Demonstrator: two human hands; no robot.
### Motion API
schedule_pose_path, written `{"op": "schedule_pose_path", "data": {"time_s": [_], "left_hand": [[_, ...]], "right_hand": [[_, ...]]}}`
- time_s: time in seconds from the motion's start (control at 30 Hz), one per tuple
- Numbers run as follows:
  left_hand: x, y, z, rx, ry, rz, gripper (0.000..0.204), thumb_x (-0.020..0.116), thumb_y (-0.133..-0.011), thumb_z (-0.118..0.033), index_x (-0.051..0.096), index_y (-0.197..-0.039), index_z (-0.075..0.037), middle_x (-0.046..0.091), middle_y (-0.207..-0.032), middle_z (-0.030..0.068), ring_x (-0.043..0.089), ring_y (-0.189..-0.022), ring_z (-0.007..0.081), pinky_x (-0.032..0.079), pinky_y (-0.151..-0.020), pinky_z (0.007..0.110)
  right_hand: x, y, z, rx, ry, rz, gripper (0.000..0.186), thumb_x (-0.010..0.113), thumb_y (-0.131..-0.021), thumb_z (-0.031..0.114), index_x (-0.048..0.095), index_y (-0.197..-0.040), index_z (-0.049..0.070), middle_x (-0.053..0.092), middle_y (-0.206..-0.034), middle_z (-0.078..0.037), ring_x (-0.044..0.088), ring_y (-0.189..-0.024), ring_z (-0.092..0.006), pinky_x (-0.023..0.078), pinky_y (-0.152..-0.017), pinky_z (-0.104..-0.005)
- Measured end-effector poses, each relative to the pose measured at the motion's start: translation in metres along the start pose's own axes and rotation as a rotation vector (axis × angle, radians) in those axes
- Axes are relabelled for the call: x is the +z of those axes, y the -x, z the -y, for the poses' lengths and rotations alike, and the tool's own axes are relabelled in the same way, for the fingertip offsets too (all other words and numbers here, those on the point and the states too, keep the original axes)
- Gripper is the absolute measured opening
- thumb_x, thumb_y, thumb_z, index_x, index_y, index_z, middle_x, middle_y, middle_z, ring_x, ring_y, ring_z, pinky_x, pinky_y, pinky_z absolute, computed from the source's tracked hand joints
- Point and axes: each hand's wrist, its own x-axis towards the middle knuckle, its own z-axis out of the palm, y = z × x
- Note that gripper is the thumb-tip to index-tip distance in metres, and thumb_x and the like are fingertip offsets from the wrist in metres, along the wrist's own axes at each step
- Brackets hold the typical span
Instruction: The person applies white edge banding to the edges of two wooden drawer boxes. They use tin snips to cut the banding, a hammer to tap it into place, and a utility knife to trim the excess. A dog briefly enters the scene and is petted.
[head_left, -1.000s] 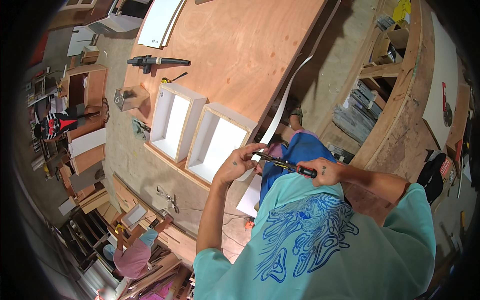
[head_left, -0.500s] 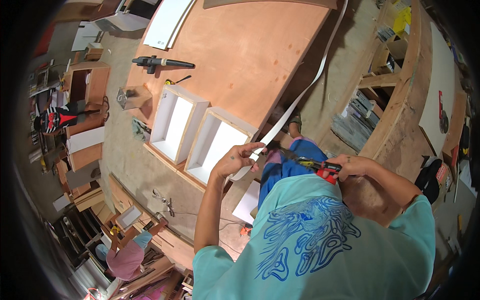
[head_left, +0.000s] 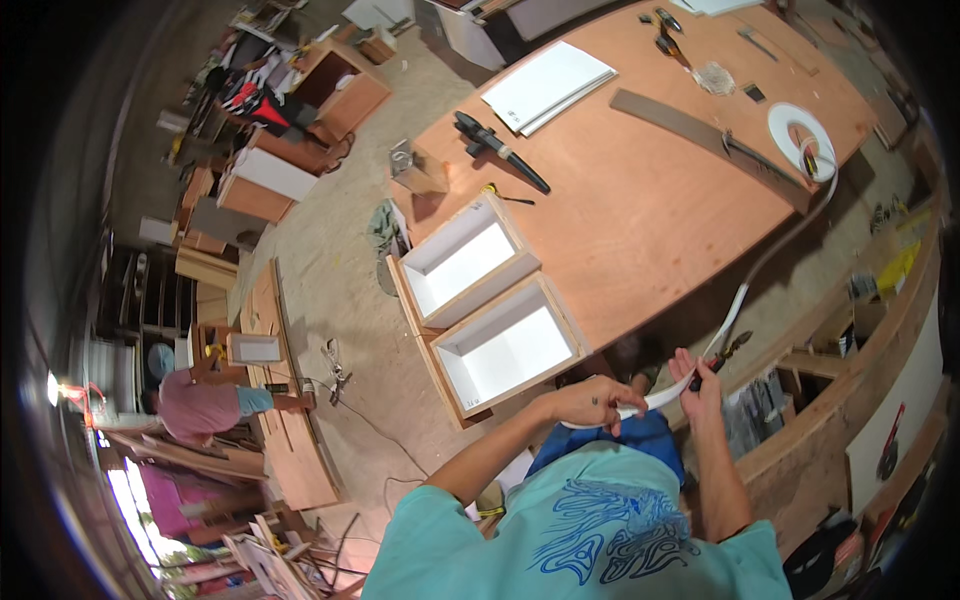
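Note:
A long white flexible strip (head_left: 737, 298) runs from a white coil (head_left: 776, 122) at the table's far right down to my hands. My left hand (head_left: 590, 404) pinches the strip near its lower end, in front of my waist. My right hand (head_left: 703, 388) is farther right, its fingers wrapped round a pliers-like hand tool (head_left: 735, 347) with dark and yellow parts. The strip passes against that palm and thumb. Close by on my left, two open boxes (head_left: 543, 287) with white insides and wood-coloured rims rest at the table's corner.
On the wooden table (head_left: 640, 220) are a black blower-like tool (head_left: 503, 150), white panels (head_left: 550, 85) and a long brown board (head_left: 705, 143). A wooden rack (head_left: 815, 365) stands on my right. Another person in a pink shirt (head_left: 190, 403) works at the lower left.
The view has turned, bringing the coil into sight. My right hand has come forward from beside my body to the strip, its tool now pointing up and away. The left hand keeps the strip.

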Motion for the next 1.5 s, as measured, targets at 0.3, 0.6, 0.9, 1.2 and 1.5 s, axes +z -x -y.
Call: {"op": "schedule_pose_path", "data": {"time_s": [0.3,0.6,0.9,1.2,1.5], "left_hand": [[-0.005,0.068,0.046,0.170,0.457,-0.297,0.019,0.060,-0.086,0.003,0.063,-0.105,0.004,0.068,-0.096,0.0104,0.068,-0.084,0.0169,0.054,-0.077,0.027],[-0.009,0.172,0.019,0.221,0.425,-0.790,0.052,0.061,-0.086,0.001,0.046,-0.136,0.001,0.070,-0.099,0.0134,0.068,-0.079,0.0159,0.054,-0.072,0.027],[-0.007,0.177,-0.008,0.390,0.429,-0.870,0.036,0.063,-0.088,-0.006,0.056,-0.120,0.008,0.067,-0.097,0.0157,0.065,-0.067,0.0166,0.055,-0.062,0.028],[0.029,0.130,-0.032,0.464,0.545,-0.728,0.047,0.063,-0.086,-0.003,0.053,-0.132,0.003,0.067,-0.090,0.0054,0.051,-0.056,0.0059,0.045,-0.053,0.020],[0.035,0.134,-0.032,0.661,0.776,-1.024,0.026,0.070,-0.089,-0.018,0.069,-0.108,0.000,0.063,-0.081,-0.0005,0.046,-0.055,0.0044,0.037,-0.049,0.020]], "right_hand": [[0.057,0.016,0.016,-0.088,0.078,0.289,0.028,0.058,-0.092,0.004,0.057,-0.118,-0.007,0.064,-0.112,-0.015,0.060,-0.106,-0.0224,0.049,-0.096,-0.0361],[0.142,0.069,-0.002,-0.303,0.139,0.368,0.015,0.061,-0.091,0.000,0.056,-0.089,0.014,0.065,-0.108,-0.013,0.065,-0.099,-0.0233,0.056,-0.084,-0.0348],[0.164,0.086,-0.021,-0.032,0.103,0.302,0.016,0.054,-0.093,-0.002,0.057,-0.108,-0.006,0.065,-0.106,-0.017,0.067,-0.093,-0.0220,0.060,-0.083,-0.0310],[0.145,0.092,-0.053,-0.076,0.071,0.126,0.003,0.054,-0.095,0.002,0.057,-0.097,0.001,0.068,-0.101,-0.011,0.068,-0.091,-0.0203,0.060,-0.077,-0.0285],[0.095,0.111,-0.089,-0.128,0.229,0.297,0.010,0.061,-0.093,0.009,0.057,-0.084,0.013,0.066,-0.094,-0.003,0.065,-0.088,-0.0176,0.056,-0.074,-0.0322]]}}
